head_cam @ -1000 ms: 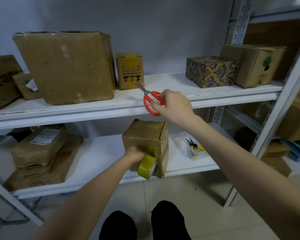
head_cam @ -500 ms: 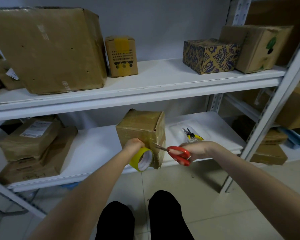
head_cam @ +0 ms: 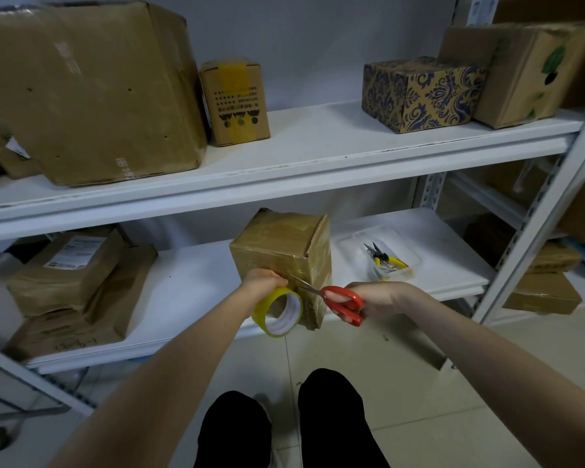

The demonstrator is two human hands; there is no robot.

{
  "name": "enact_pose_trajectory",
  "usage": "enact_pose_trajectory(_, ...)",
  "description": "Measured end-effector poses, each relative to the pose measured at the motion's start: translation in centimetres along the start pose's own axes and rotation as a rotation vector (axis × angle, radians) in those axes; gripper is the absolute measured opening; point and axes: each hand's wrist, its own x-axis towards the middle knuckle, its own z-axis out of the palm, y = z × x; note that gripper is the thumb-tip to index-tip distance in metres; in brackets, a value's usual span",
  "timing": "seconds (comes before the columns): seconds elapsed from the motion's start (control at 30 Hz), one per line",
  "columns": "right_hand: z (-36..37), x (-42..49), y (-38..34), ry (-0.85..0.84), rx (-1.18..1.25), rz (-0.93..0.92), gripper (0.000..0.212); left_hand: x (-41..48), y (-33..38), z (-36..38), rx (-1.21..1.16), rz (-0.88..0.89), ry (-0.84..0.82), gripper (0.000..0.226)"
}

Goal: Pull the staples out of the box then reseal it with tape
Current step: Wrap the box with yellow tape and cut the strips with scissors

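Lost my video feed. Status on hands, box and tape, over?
Left hand grips tape roll against box front. Right hand holds red scissors, blade tips at box face above the roll. Nothing blocking; pliers in tray beside box.

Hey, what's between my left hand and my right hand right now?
In the head view, the red scissors in the right hand bridge the gap, blades pointing toward the left hand, across the taped box corner above the tape roll.

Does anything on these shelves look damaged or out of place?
The small taped box on the lower shelf looks battered: wrinkled tape on top, ragged bottom front corner. The big box above has small holes.
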Motion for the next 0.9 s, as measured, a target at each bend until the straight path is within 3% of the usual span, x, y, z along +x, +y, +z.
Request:
enact_pose_trajectory(0.13,0.0,0.6,-0.2,0.010,0.004,-0.019,0.070,0.1,0.0,-0.1,-0.032,-0.021,-0.022,0.012)
enact_pose_trajectory(0.33,1.0,0.6,-1.9,-0.006,0.015,-0.042,0.048,-0.1,-0.1,-0.4,-0.078,-0.063,-0.079,0.023)
enact_pose_trajectory(0.57,1.1,0.4,-2.1,0.049,-0.063,-0.076,0.049,-0.8,0.3,-1.1,-0.063,-0.065,-0.108,0.028)
enact_pose_trajectory(0.7,1.0,-0.1,-2.4,0.069,-0.131,-0.120,0.044,-0.8,1.0,-1.4,0.058,-0.053,-0.109,0.032)
enact_pose_trajectory(0.9,1.1,0.0,-2.6,0.040,-0.207,-0.177,0.041,-0.5,2.2,-1.5,0.432,0.016,-0.037,0.043)
